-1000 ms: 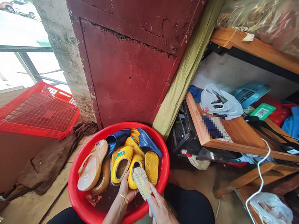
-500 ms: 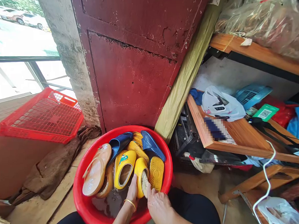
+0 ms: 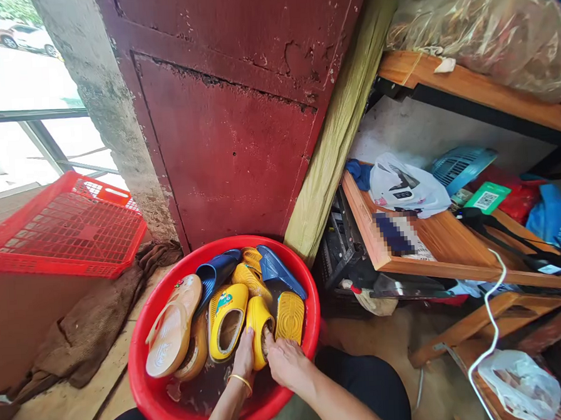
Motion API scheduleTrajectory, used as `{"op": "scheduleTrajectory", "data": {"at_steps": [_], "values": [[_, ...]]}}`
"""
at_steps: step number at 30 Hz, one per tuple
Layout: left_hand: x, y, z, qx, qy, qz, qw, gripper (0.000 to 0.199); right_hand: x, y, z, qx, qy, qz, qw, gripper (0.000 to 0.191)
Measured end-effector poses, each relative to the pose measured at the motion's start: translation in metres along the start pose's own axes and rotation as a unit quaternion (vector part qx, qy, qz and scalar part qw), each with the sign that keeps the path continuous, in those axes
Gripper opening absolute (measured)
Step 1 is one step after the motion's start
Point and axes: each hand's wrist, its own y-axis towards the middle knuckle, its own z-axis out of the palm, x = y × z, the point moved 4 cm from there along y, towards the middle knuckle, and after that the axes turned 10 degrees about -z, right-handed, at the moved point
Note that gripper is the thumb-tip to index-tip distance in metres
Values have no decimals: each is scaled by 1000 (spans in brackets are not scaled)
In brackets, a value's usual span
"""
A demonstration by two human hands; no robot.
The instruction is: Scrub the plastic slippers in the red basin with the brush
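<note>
My left hand (image 3: 244, 357), with a gold bangle at the wrist, grips the left side of a yellow slipper (image 3: 256, 316). My right hand (image 3: 288, 361) is closed on a scrubbing brush, its fingers at the slipper's opening; the brush is mostly hidden inside. Both hands are over the near side of a red basin (image 3: 144, 402) with dark water in the bottom. Left of the held slipper lies another yellow slipper (image 3: 237, 295) with a green cartoon figure. Beige sandals (image 3: 164, 349), blue slippers (image 3: 280, 271) and a yellow sole (image 3: 290, 316) are around them.
A red plastic crate (image 3: 69, 230) stands at left above a brown cloth (image 3: 87, 330). Behind the basin is a dark red door (image 3: 226, 169), with a rolled yellow-green sheet (image 3: 326, 182) leaning beside it. Wooden shelves (image 3: 446, 273) with bags and a white cable (image 3: 487, 306) are at right.
My right hand has pushed the brush deeper into the yellow slipper, so its bristles no longer show clearly. My left hand keeps its grip. The view has shifted slightly to the right.
</note>
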Motion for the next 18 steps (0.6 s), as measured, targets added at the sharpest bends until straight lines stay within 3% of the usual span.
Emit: {"op": "scheduleTrajectory", "data": {"at_steps": [5,8,11,15,18], "values": [[3,-3,-1,-21,-20,-33,999,43,5,-50,2,-22,15,-32,999,54],[4,-3,0,-26,-28,-23,999,44,8,-63,2,-34,2,-33,999,56],[8,-1,3,-16,-25,-29,999,42,12,-44,1,-35,-32,6,999,55],[7,4,-2,-13,18,-9,1000,37,15,6,-1,-18,-41,73,996,49],[1,10,-9,-20,51,4,998,40,16,28,-4,-3,-19,57,998,49]]}}
